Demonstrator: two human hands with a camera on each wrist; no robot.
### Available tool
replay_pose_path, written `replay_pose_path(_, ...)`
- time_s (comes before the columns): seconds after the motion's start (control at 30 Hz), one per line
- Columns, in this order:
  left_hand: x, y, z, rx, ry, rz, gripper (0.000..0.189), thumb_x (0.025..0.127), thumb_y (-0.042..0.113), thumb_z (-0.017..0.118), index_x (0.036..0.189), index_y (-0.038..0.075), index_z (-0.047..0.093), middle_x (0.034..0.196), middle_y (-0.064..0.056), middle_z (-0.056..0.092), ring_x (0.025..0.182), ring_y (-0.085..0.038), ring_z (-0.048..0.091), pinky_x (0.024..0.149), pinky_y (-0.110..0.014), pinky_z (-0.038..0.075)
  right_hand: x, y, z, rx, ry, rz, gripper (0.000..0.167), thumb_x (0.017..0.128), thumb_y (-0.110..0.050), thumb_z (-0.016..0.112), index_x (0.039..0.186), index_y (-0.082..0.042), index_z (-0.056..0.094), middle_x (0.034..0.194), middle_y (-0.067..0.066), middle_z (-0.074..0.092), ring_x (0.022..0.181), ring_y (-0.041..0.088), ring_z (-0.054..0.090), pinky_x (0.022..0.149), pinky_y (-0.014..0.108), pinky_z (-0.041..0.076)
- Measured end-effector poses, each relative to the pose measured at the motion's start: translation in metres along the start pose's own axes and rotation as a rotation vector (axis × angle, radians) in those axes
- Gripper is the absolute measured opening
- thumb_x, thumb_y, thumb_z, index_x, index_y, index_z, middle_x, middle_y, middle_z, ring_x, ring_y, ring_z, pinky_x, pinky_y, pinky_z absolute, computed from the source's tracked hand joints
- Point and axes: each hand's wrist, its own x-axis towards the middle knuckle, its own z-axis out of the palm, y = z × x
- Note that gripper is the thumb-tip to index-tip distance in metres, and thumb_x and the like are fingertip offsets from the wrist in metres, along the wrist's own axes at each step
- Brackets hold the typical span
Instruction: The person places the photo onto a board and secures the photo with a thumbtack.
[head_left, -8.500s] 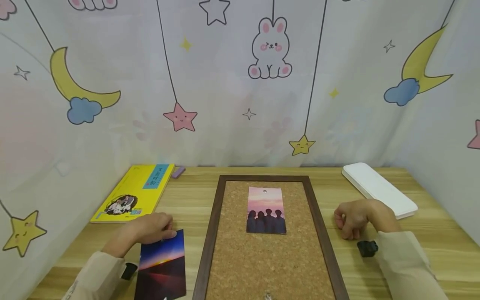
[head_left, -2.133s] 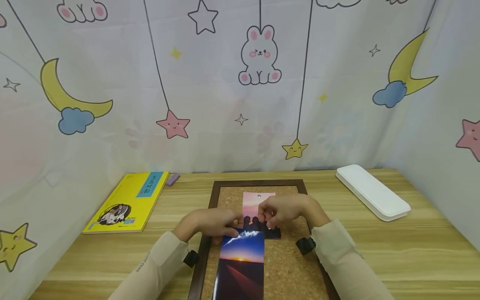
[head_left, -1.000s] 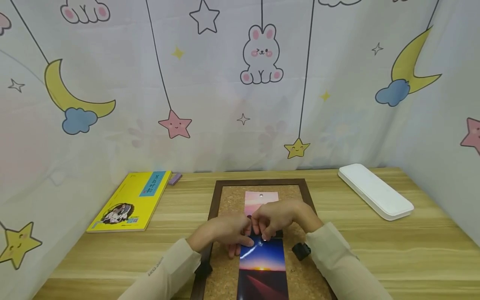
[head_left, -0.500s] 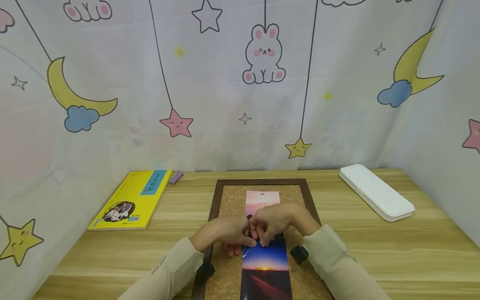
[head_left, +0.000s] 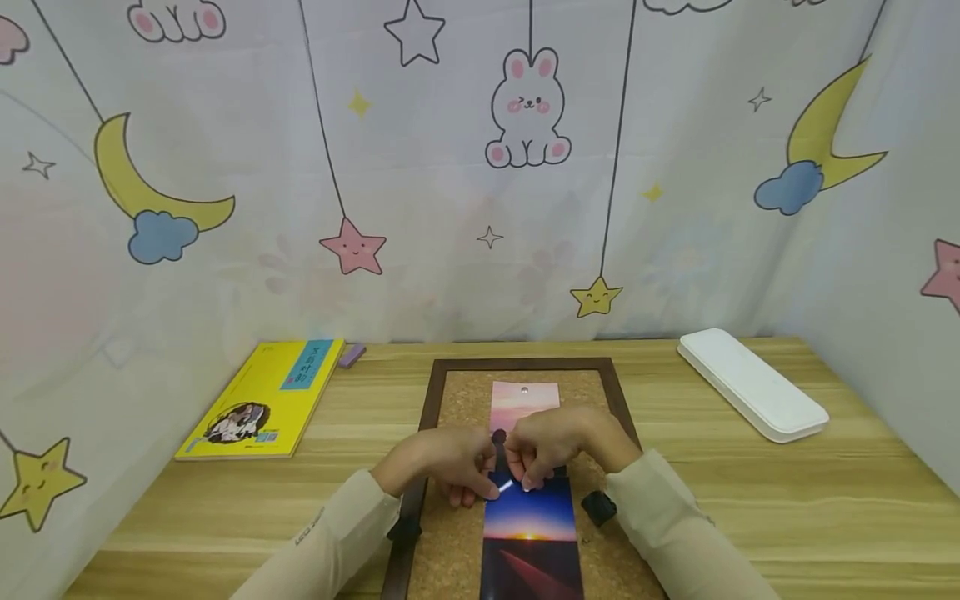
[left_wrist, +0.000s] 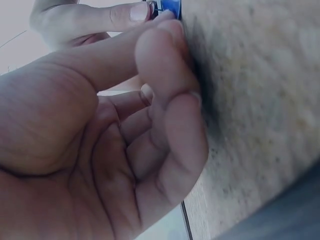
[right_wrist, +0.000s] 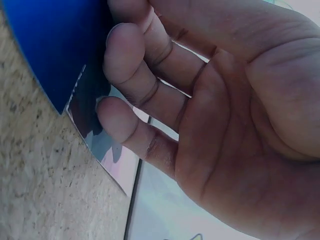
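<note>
A glossy sunset photo (head_left: 529, 521) lies on the framed corkboard (head_left: 448, 554), its top edge overlapping the foot of a pink silhouette photo (head_left: 517, 401). A silver tack (head_left: 525, 389) fixes that upper photo. My left hand (head_left: 452, 460) pinches the sunset photo's upper left corner, thumb on top. With thumb and index finger, my right hand (head_left: 553, 440) presses a small shiny thumbtack (left_wrist: 151, 8) at the middle of the photo's top edge. The tack is mostly hidden by the fingertips. In the right wrist view, the other right fingers curl loosely beside the blue photo (right_wrist: 55, 45).
A yellow book (head_left: 258, 400) lies on the wooden table (head_left: 367, 408) to the left, with a purple eraser (head_left: 352, 356) behind it. At right is a white case (head_left: 753, 383). A patterned curtain (head_left: 442, 183) closes off the back and sides.
The sunset photo came from the table at left onto the corkboard. My right hand left the table and met its top edge. Just now my left hand shifted slightly left.
</note>
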Motion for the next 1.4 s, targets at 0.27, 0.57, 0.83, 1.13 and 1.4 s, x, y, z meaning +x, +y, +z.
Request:
replay_pose_path(0.27,0.0,0.001,0.0,0.006,-0.001,-0.026,0.025,0.089,0.014,0.077,0.072,0.008,0.059,0.056,-0.004,0.063,0.044,-0.011,0.057,0.044,-0.023,0.046,-0.002,0.006,0.0,0.048,-0.036,-0.036,0.017,0.092,-0.003,0.07,0.079,-0.013,0.068,0.068,-0.004,0.065,0.058,0.008,0.056,0.055,0.02,0.045)
replay_pose_path(0.57,0.002,0.0,0.0,0.012,0.009,-0.016,0.025,0.086,0.014,0.08,0.075,0.009,0.058,0.058,-0.003,0.063,0.046,-0.011,0.057,0.045,-0.023,0.045,0.0,0.012,-0.002,0.099,-0.103,-0.123,0.012,0.094,-0.001,0.066,0.084,-0.008,0.068,0.07,-0.006,0.062,0.061,0.006,0.055,0.057,0.019,0.045)
replay_pose_path(0.83,0.001,0.001,-0.002,0.01,0.018,0.003,0.025,0.084,0.011,0.082,0.084,0.007,0.057,0.06,-0.004,0.064,0.047,-0.013,0.058,0.045,-0.024,0.045,0.0,0.01,-0.002,0.092,-0.093,-0.083,0.012,0.096,-0.005,0.066,0.085,-0.01,0.068,0.071,-0.006,0.062,0.061,0.008,0.056,0.057,0.02,0.046)
replay_pose_path(1.13,0.002,-0.001,0.0,0.004,0.013,-0.001,0.025,0.085,0.012,0.081,0.084,0.008,0.057,0.06,-0.003,0.064,0.046,-0.013,0.058,0.045,-0.024,0.045,0.001,0.008,0.0,0.079,-0.083,-0.032,0.015,0.097,-0.004,0.064,0.084,-0.011,0.067,0.071,-0.005,0.062,0.061,0.008,0.055,0.056,0.02,0.045)
replay_pose_path(1.4,0.002,-0.002,0.0,-0.018,0.009,0.011,0.025,0.085,0.01,0.081,0.084,0.006,0.056,0.061,-0.005,0.064,0.047,-0.014,0.058,0.045,-0.026,0.047,0.004,0.008,0.001,0.088,-0.029,-0.025,0.017,0.095,-0.003,0.066,0.082,-0.014,0.065,0.069,-0.002,0.064,0.058,0.011,0.056,0.053,0.021,0.044)
